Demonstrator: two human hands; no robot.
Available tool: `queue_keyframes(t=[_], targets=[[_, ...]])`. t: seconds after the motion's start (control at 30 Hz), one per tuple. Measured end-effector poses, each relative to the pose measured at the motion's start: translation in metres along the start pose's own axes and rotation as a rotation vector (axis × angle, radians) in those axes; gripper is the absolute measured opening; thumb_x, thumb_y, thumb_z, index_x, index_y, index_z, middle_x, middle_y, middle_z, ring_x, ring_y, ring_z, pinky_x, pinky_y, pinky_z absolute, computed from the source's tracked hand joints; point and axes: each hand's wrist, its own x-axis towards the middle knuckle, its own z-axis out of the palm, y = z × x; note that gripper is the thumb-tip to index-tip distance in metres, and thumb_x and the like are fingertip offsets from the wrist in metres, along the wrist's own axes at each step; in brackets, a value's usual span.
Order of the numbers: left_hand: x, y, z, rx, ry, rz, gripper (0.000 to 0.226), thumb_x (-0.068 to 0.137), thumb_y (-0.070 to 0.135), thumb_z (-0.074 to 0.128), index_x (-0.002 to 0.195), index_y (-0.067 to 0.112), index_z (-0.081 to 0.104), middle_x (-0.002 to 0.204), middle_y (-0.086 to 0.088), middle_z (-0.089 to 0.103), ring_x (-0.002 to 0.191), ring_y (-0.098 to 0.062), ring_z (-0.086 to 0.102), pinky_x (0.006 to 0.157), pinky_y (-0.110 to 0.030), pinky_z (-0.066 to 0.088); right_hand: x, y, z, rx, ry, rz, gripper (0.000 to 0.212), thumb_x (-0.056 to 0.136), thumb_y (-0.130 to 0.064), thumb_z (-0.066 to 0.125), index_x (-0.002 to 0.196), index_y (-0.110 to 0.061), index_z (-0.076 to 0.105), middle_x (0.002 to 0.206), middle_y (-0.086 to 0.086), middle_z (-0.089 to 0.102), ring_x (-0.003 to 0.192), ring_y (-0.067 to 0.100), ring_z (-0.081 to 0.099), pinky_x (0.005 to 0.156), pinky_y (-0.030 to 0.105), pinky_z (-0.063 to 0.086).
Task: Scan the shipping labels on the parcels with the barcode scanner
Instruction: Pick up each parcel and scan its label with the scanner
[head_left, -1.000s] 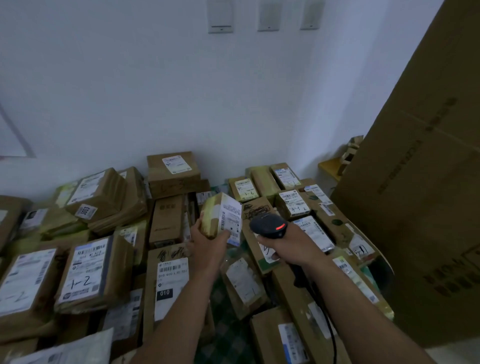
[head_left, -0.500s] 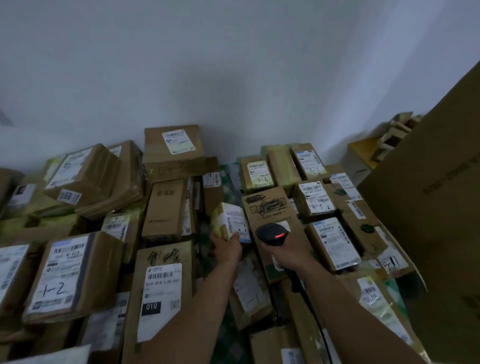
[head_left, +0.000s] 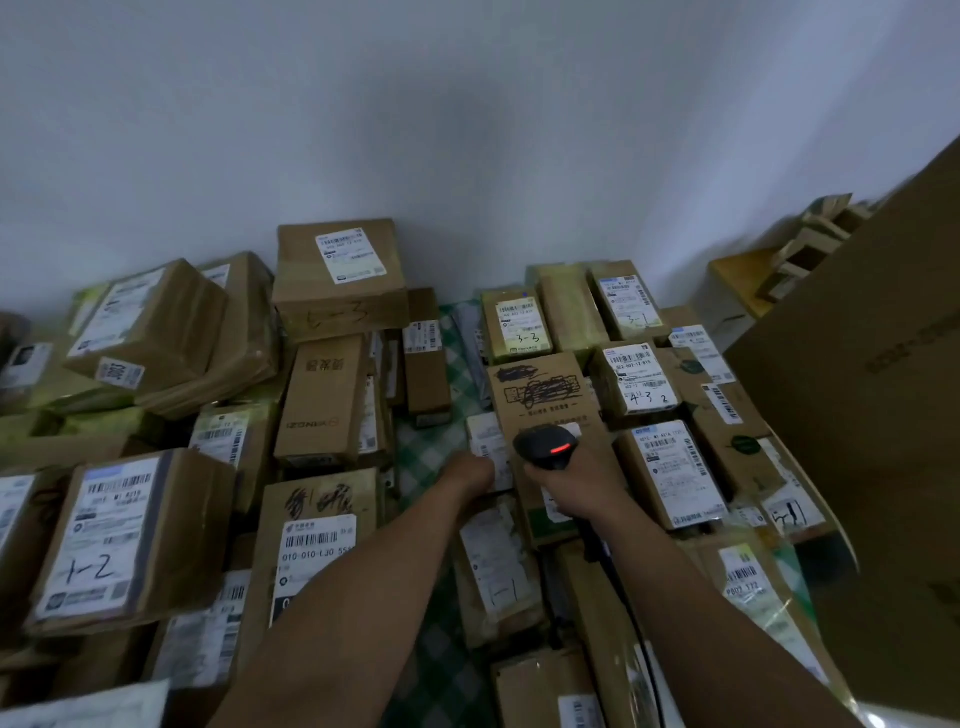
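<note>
A tall brown cardboard panel (head_left: 857, 415) leans well to the right of the right hand's fingers. Spread beyond and to both sides of both hands is a heap of brown cardboard parcels (head_left: 156, 530) with white shipping labels, some marked by hand with numbers, and a green-and-white checked cloth (head_left: 431, 441) shows between them just left of the left hand. Straight beyond the right hand's fingers lies a brown carton scribbled over in black marker (head_left: 540, 389).

A small parcel with a white label (head_left: 488, 447) sits against the left hand (head_left: 470, 475), just beyond its knuckles and beside the scribbled carton. Those fingers are tucked out of sight behind the back of the hand, so I cannot tell whether they clamp the parcel or only rest on it.

The right hand (head_left: 576, 488) has its fingers wrapped tight round the handle of a black barcode scanner (head_left: 545, 447). The scanner's head rises above those fingers with a red light glowing on top, close beside the small parcel's label. Its black cable (head_left: 618, 587) trails back along the forearm.
</note>
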Motion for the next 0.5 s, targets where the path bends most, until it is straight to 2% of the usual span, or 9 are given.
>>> queue_keyframes(t=[0.03,0.1,0.17,0.23,0.33,0.4,0.5], targets=[[-0.004,0.004,-0.003,0.046,0.043,0.022,0.032,0.097,0.022,0.056,0.125,0.007,0.063,0.127,-0.016,0.065,0.109,-0.03,0.065,0.09,-0.035,0.057,0.001,0.001,-0.001,-0.001,0.0,0.003,0.039,0.09,-0.023,0.078,0.125,-0.014,0.063,0.099,-0.005,0.065,0.089,0.009,0.059,0.074,0.025,0.049],[-0.002,0.013,-0.013,0.093,0.2,0.053,0.04,0.1,0.025,0.053,0.135,0.005,0.056,0.143,-0.021,0.053,0.128,-0.036,0.054,0.108,-0.037,0.046,0.003,0.005,-0.002,-0.018,0.003,0.012,0.044,0.089,-0.022,0.08,0.128,-0.017,0.059,0.106,-0.003,0.061,0.099,0.011,0.056,0.086,0.025,0.045],[0.006,0.022,-0.026,0.031,0.343,0.073,0.059,0.1,0.03,0.057,0.151,0.008,0.039,0.162,-0.02,0.026,0.149,-0.038,0.026,0.121,-0.045,0.028,0.005,0.007,-0.004,-0.002,-0.006,0.015,0.04,0.089,-0.021,0.08,0.123,-0.018,0.059,0.11,-0.004,0.063,0.105,0.012,0.058,0.092,0.029,0.047],[0.018,0.033,-0.041,-0.044,0.442,0.092,0.075,0.096,0.029,0.065,0.158,0.014,0.025,0.167,-0.017,0.009,0.154,-0.039,0.01,0.124,-0.051,0.018,0.01,0.012,-0.004,0.024,-0.01,0.023,0.05,0.086,-0.025,0.082,0.13,-0.016,0.06,0.118,-0.003,0.067,0.11,0.014,0.063,0.097,0.035,0.053],[0.04,0.047,-0.053,-0.109,0.448,0.068,0.098,0.089,0.032,0.076,0.162,0.022,0.01,0.167,-0.016,0.005,0.153,-0.041,0.012,0.124,-0.056,0.02,0.015,0.017,-0.005,0.009,-0.012,0.012,0.055,0.087,-0.025,0.081,0.136,-0.018,0.058,0.125,0.001,0.067,0.117,0.019,0.063,0.1,0.037,0.053],[0.056,0.053,-0.056,-0.127,0.426,0.053,0.11,0.086,0.034,0.08,0.164,0.022,0.004,0.166,-0.016,0.012,0.151,-0.041,0.019,0.123,-0.055,0.024,0.019,0.022,-0.006,0.011,-0.019,0.008,0.058,0.087,-0.027,0.081,0.139,-0.018,0.056,0.126,0.0,0.067,0.118,0.018,0.063,0.101,0.036,0.052],[0.074,0.058,-0.059,-0.12,0.424,0.046,0.104,0.09,0.032,0.078,0.163,0.015,0.005,0.162,-0.019,0.026,0.147,-0.039,0.03,0.122,-0.05,0.029,0.026,0.027,-0.006,0.015,-0.019,0.022,0.066,0.085,-0.03,0.083,0.143,-0.018,0.053,0.13,0.0,0.066,0.12,0.016,0.062,0.106,0.04,0.051]])
